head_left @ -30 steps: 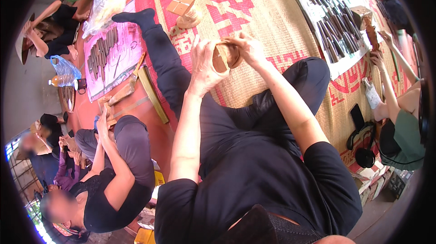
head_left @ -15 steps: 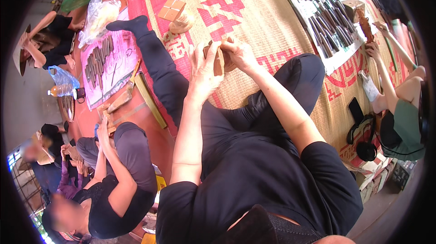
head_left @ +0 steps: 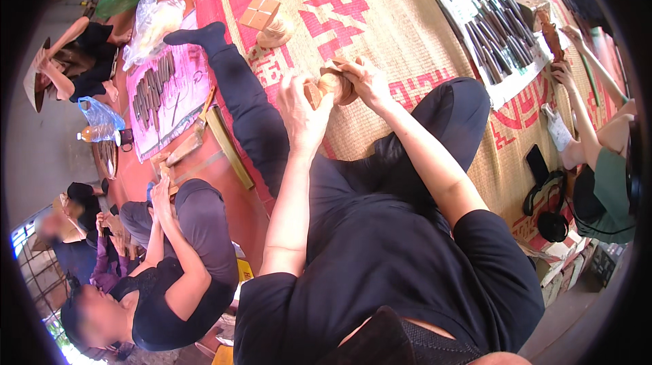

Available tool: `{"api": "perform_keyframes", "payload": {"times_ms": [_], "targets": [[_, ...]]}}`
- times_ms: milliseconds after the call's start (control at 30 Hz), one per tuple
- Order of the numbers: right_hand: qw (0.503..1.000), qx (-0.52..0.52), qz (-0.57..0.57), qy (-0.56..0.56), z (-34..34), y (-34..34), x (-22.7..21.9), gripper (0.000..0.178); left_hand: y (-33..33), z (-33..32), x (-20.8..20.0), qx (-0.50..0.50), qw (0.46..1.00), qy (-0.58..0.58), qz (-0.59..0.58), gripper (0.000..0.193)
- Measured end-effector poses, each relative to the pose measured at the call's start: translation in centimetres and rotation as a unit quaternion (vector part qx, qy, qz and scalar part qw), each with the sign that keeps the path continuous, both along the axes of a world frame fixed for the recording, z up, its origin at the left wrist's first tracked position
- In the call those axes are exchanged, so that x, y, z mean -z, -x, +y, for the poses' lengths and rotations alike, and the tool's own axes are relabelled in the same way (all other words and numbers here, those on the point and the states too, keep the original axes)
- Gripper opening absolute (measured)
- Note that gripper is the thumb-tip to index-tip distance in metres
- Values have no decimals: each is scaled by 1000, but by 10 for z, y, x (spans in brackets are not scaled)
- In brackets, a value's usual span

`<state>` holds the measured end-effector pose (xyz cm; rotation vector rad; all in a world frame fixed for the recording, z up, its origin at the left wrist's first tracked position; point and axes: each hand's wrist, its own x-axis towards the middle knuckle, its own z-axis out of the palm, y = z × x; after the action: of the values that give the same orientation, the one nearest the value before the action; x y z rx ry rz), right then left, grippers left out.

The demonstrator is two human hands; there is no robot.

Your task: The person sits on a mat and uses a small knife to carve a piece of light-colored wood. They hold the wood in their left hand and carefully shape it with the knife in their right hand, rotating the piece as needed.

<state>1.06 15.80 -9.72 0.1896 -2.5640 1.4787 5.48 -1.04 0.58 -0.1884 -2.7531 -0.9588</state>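
Note:
Above my crossed legs, my left hand [head_left: 303,110] grips a small carved wooden piece [head_left: 331,84], its flat end turned toward the palm and a rounded, pale part showing. My right hand [head_left: 370,85] pinches a brown curved sheet [head_left: 346,91] that looks like sandpaper, pressed against the rounded side of the wood. The fingers hide part of both. Farther off on the mat lies a similar wooden carving [head_left: 275,30] with a square base [head_left: 259,12] marked by a pale cross.
A red and straw patterned mat [head_left: 414,46] spreads under me. At the right, many dark-handled tools [head_left: 499,32] lie on a white sheet. More tools [head_left: 155,86] rest on pink cloth at the left, near a wooden mallet [head_left: 185,148]. Co-workers sit on both sides.
The wooden piece has turned between my hands, so its rounded part now shows instead of its flat side. My right hand has shifted slightly right with the brown sheet.

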Motion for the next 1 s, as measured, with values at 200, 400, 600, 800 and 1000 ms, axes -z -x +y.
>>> {"api": "perform_keyframes", "payload": {"times_ms": [200, 400, 600, 800, 1000], "targets": [[987, 38, -92, 126, 13, -2, 2, 24, 6, -5, -16, -97, 969, -139, -180, 94], [885, 36, -235, 400, 21, 0, -2, 24, 16, -22, -1, -11, 968, -235, -88, 89], [916, 52, -166, 362, 25, 12, 14, 23, 51, -14, -32, 114, 992, -42, -23, 96], [976, 68, -99, 179, 24, 10, 23, 18, 50, -5, -27, 131, 988, 72, -38, 97], [999, 28, 12, 39, 3, 4, -30, 32, 43, 1, -21, 107, 990, 87, -6, 89]]}}
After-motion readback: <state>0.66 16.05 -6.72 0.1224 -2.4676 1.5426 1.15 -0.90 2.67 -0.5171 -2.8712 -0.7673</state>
